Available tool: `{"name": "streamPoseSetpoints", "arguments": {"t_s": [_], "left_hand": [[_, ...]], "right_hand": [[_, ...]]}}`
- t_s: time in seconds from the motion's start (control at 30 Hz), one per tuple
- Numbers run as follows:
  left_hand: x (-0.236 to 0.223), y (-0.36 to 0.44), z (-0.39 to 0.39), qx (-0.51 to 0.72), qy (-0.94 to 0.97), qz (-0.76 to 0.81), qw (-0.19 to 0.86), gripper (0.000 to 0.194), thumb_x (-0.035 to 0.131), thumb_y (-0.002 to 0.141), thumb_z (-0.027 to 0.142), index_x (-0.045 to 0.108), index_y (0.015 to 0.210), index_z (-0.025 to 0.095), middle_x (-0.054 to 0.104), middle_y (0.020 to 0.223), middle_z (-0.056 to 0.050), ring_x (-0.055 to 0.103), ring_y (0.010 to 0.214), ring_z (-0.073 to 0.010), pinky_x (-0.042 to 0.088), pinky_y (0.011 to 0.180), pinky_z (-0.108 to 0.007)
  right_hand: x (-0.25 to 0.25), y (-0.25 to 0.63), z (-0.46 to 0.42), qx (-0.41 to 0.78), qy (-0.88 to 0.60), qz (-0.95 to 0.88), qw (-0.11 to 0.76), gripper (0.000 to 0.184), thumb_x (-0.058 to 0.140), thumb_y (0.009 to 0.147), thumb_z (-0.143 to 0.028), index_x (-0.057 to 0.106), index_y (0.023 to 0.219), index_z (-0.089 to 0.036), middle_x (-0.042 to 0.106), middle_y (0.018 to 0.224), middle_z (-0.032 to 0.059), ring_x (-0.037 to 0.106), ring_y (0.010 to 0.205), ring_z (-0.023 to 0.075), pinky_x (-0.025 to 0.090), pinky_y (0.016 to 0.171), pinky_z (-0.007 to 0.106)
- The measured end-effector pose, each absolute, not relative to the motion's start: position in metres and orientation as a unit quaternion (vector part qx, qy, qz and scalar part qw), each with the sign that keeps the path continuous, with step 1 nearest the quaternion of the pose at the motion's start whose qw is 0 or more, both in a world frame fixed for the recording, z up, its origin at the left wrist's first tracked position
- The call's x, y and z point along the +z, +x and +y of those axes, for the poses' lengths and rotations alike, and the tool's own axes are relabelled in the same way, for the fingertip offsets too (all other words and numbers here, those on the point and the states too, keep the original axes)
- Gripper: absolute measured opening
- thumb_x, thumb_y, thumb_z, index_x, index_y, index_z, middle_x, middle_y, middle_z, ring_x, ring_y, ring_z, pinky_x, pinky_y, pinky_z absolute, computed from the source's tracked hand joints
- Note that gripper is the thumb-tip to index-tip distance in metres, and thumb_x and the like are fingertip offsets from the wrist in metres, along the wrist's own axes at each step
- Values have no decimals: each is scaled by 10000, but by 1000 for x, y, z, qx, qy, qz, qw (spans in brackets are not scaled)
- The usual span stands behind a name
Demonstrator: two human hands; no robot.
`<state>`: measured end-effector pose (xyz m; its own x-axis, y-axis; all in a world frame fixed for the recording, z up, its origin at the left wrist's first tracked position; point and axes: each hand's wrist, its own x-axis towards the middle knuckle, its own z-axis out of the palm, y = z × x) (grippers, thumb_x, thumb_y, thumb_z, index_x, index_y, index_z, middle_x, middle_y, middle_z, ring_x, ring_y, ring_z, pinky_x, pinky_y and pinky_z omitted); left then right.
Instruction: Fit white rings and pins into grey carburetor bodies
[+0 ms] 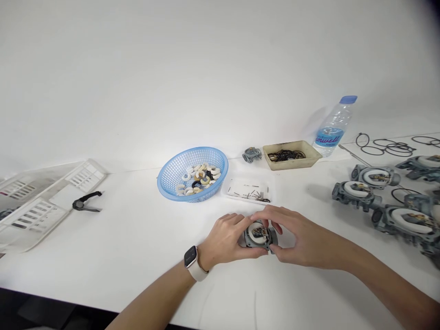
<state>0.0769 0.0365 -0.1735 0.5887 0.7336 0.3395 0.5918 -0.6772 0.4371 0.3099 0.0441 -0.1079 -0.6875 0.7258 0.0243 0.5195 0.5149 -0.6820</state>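
Observation:
A grey metal carburetor body [260,235] with a white curved float and brass parts inside lies on the white table in front of me. My left hand [228,238], with a watch on its wrist, grips the body from the left, thumb along its near side. From the right, my right hand [295,233] curls around the same carburetor, fingers over its far edge and thumb at the near right corner. Just beyond the hands is a shallow white tray [228,193] with several thin metal pins. What the right fingertips touch is partly hidden.
A blue basket [165,176] of white and black floats stands behind left. Behind right are a single carburetor [252,154], a tan tray [292,163] of black rings and a water bottle [332,130]. Several carburetors [357,190] sit right; a white crate [37,224] and black clamp-like tool [85,202] left.

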Motion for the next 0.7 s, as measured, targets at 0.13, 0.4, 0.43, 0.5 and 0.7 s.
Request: {"name": "streamPoseSetpoints", "arguments": {"t_s": [0.13,0.4,0.43,0.5,0.7], "left_hand": [[-175,77,37,252,879,383,131,661,615,880,717,553,1290,203,708,923,-47,671,785,-232,541,763,-371],[-174,77,36,250,880,380,133,659,611,886,716,549,1290,199,709,940,-49,673,802,-233,543,768,-373],[-174,77,36,250,881,378,134,663,611,889,712,544,1307,202,709,943,-48,674,810,-233,543,773,-373],[-174,77,37,246,883,376,139,683,614,891,707,524,1355,214,710,951,-47,675,826,-233,542,787,-374],[-175,77,37,245,881,378,145,701,619,882,715,528,1372,221,708,936,-43,666,808,-230,536,778,-371]], "right_hand": [[-119,309,47,224,-389,-872,197,469,608,797,-189,619,1242,-337,608,1199,50,609,983,255,525,887,449],[-111,308,47,271,-394,-862,167,454,576,823,-178,604,1250,-331,595,1195,45,616,923,218,538,842,405],[-109,309,46,289,-391,-859,161,457,577,825,-179,603,1254,-332,612,1158,38,612,914,216,538,839,399],[-105,310,45,332,-380,-851,147,476,588,828,-189,595,1279,-341,639,1081,23,602,908,217,537,838,388],[-108,313,46,365,-371,-843,137,532,606,835,-211,573,1341,-371,651,1041,5,593,945,225,524,870,395]]}}
